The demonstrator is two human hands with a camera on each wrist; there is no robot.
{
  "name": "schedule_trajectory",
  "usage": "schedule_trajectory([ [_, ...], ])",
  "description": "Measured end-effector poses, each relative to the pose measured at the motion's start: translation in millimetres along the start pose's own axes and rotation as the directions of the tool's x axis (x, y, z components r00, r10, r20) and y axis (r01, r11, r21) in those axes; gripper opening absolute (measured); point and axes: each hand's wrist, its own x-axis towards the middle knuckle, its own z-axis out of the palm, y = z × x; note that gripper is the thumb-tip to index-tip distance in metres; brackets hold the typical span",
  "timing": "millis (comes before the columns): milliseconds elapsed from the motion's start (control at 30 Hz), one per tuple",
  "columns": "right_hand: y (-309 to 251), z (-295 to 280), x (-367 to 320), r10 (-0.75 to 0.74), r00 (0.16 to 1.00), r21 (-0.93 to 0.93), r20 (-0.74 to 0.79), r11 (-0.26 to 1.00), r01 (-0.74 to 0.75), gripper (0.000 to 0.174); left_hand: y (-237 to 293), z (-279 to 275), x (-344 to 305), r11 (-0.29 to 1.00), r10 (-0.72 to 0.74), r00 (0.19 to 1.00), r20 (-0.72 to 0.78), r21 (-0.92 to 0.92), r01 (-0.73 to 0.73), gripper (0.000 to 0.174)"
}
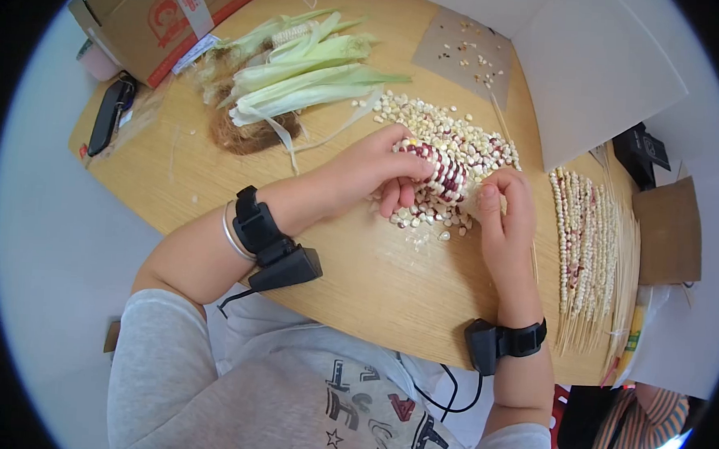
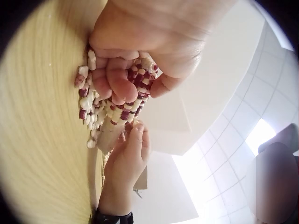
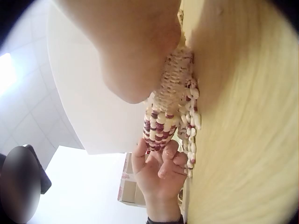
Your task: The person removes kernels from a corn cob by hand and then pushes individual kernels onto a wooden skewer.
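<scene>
My left hand [image 1: 387, 165] grips an ear of corn [image 1: 440, 168] by its kernel-covered end, fingers and thumb curled round it. The ear carries rows of white and dark red kernels. Toward the right its cob [image 3: 174, 77] is stripped bare and pale. My right hand [image 1: 506, 212] holds that bare part, with its thumb [image 2: 135, 133] right at the edge of the remaining kernels. Below the ear, loose white and dark red kernels [image 1: 418, 114] lie spread in a pile on the wooden table [image 1: 357, 269].
Green-white corn husks [image 1: 301, 91] with brown silk lie at the back left, near a cardboard box [image 1: 163, 19] and a dark phone-like object [image 1: 111, 114]. Kernels threaded on thin sticks [image 1: 582, 244] lie at right. A grey sheet [image 1: 458, 55] with scattered kernels sits at the back.
</scene>
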Motion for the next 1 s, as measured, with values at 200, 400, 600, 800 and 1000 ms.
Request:
schedule_trajectory([
  [200, -4, -1, 0, -0.112, 0.992, -0.134, -0.065, 0.986, 0.103, 0.010, -1, -2, 2, 0.994, 0.000, 0.999, -0.046, -0.113, -0.005, 0.027],
  [400, -8, -5, 2, -0.116, 0.983, -0.085, -0.142, 0.991, 0.105, 0.009, -5, -11, 8, 0.954, -0.020, 0.996, -0.090, -0.300, -0.008, 0.031],
  [600, -12, -5, 3, -0.187, 0.969, -0.114, -0.161, 0.979, 0.170, 0.010, -6, -16, 10, 0.927, -0.057, 0.993, -0.106, -0.375, 0.013, 0.035],
  [800, -8, -2, 1, -0.124, 0.992, -0.073, -0.021, 0.990, 0.123, 0.011, -3, -12, 6, 0.928, -0.061, 0.990, -0.131, -0.374, 0.008, 0.034],
  [1000, -7, -1, 0, -0.089, 0.995, -0.091, 0.045, 0.992, 0.093, 0.009, -5, -14, 8, 0.935, -0.062, 0.989, -0.133, -0.354, 0.011, 0.034],
])
